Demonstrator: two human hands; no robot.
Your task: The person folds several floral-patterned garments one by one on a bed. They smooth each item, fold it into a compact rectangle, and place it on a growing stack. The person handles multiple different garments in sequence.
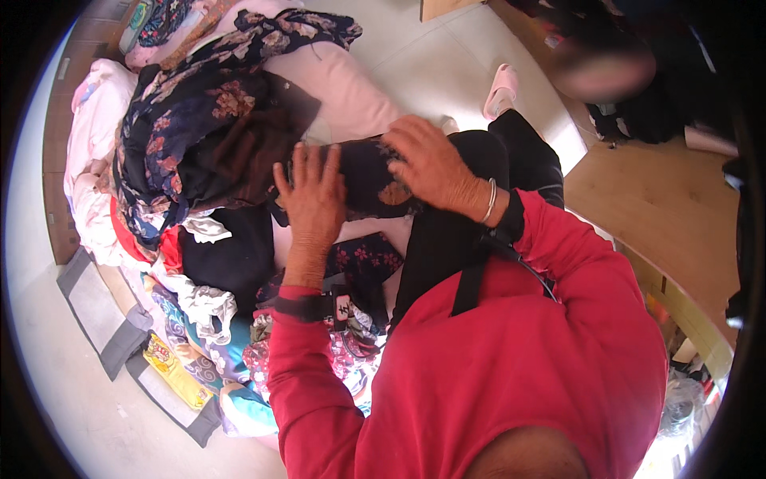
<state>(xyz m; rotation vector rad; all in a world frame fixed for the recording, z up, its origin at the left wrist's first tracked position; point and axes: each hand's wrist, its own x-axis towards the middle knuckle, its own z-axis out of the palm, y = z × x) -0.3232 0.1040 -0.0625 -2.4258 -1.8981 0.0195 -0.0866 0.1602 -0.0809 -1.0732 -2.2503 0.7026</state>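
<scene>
A dark patterned cloth (365, 179) lies in a narrow band across my lap. My left hand (314, 197) or right hand cannot be confused by the strap: the hand on the picture's left rests on the cloth's left end, fingers spread. My right hand (425, 161), wearing a silver bangle (492, 200), bends its fingers over the cloth's right part; whether it pinches the fabric is unclear. Beyond the left end lies a heap of dark floral fabric (227, 102). Black cloth (227, 251) lies below that heap.
Mixed clothes and a pink cushion-like item (335, 90) lie around my legs. Grey fabric boxes (102, 311) sit on the floor at the left, one with a yellow packet (173, 371). A wooden table (658, 209) stands at the right, with dark items beyond.
</scene>
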